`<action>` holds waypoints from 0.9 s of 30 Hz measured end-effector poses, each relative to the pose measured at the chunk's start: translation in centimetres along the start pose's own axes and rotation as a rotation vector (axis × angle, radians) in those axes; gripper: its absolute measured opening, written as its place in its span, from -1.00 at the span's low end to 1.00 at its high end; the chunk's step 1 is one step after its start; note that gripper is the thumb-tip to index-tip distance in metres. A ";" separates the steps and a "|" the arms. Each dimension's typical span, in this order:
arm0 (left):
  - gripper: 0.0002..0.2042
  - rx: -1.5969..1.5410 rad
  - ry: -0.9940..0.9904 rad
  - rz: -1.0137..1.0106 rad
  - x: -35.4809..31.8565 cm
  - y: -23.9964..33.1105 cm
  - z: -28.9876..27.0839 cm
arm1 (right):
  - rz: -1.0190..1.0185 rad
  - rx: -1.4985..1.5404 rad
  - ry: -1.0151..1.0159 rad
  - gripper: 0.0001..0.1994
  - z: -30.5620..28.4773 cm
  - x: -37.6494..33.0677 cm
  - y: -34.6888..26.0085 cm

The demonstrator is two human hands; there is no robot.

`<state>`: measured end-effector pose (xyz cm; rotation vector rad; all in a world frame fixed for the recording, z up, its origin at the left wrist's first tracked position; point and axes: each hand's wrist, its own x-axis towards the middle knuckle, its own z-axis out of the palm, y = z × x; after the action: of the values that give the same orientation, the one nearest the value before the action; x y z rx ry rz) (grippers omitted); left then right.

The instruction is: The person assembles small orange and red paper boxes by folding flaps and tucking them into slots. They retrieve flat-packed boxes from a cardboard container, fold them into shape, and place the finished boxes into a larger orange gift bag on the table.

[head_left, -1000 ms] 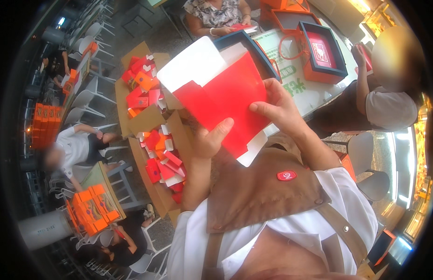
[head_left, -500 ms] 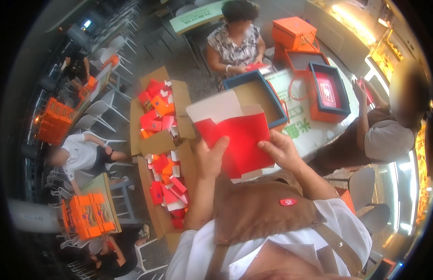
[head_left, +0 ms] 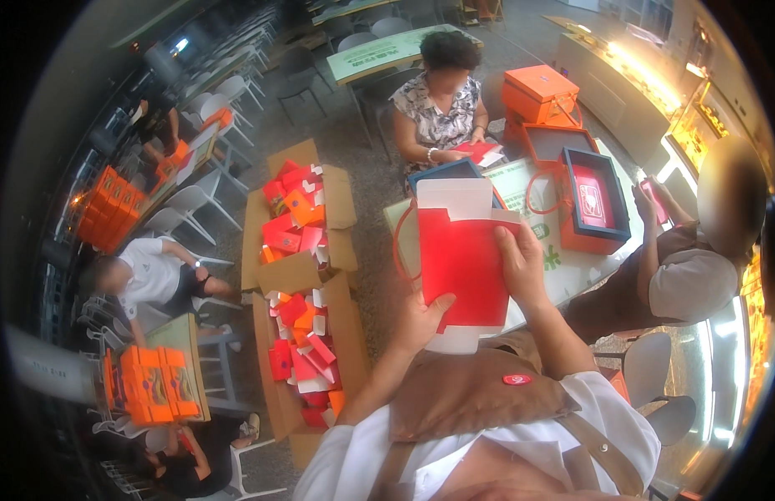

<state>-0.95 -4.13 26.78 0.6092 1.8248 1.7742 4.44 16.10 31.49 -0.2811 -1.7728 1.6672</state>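
Note:
Between my two hands is a red carton point(head_left: 462, 275), pressed rather flat, with white flaps sticking out at its top and bottom. My left hand point(head_left: 418, 320) grips the carton's lower left edge, thumb across the red front. Higher up, my right hand point(head_left: 522, 265) clasps the right edge with its thumb on the front. The fingers behind the carton are hidden. Just beyond it, partly covered, lies a blue-rimmed box point(head_left: 446, 171) with an orange cord handle. An orange gift box point(head_left: 600, 238) with a dark blue rim and a red insert stands farther right on the white table point(head_left: 554, 280).
Two brown cardboard boxes point(head_left: 339, 196) at my left hold several red and orange cartons point(head_left: 300, 313). Across the table a seated person handles a red carton point(head_left: 477, 151). At right, another person holds a reddish object point(head_left: 653, 199). An orange box point(head_left: 539, 90) stands at the back.
The carton has turned more upright and shifted right. My left hand has slid to its lower left edge, and my right hand has risen to its upper right edge.

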 end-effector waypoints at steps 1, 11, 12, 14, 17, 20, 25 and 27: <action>-0.66 0.022 0.021 -0.073 0.0 0.1 0.0 | 0.029 -0.004 0.004 -0.83 0.0 -0.3 0.1; -0.53 -0.038 0.191 0.313 1.7 -0.2 -1.0 | -0.034 -0.089 -0.130 -0.85 0.8 -2.8 1.5; -0.49 -0.143 0.205 0.319 1.8 1.0 -0.9 | -0.008 -0.101 -0.168 -0.83 0.5 -3.1 2.0; -0.49 -0.224 0.153 0.344 2.3 2.8 -1.7 | 0.000 -0.093 -0.256 -0.74 0.4 -3.8 1.4; -0.48 -0.219 0.127 0.343 1.3 3.8 -1.6 | -0.054 -0.060 -0.267 -0.60 0.8 -4.0 -0.3; -0.42 -0.183 0.066 0.339 0.3 4.2 -0.4 | -0.034 0.080 -0.273 -0.48 0.9 -3.5 -1.7; -0.41 -0.115 -0.005 0.340 0.1 4.1 -0.2 | 0.002 0.312 -0.274 -0.37 1.0 -3.4 -2.3; -0.35 -0.084 -0.048 0.316 0.0 4.4 -0.2 | 0.024 0.431 -0.250 -0.40 1.0 -3.0 -2.4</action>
<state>-1.25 -4.12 31.21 0.9402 1.6841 2.0060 6.79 13.12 32.84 0.1055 -1.5271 2.1216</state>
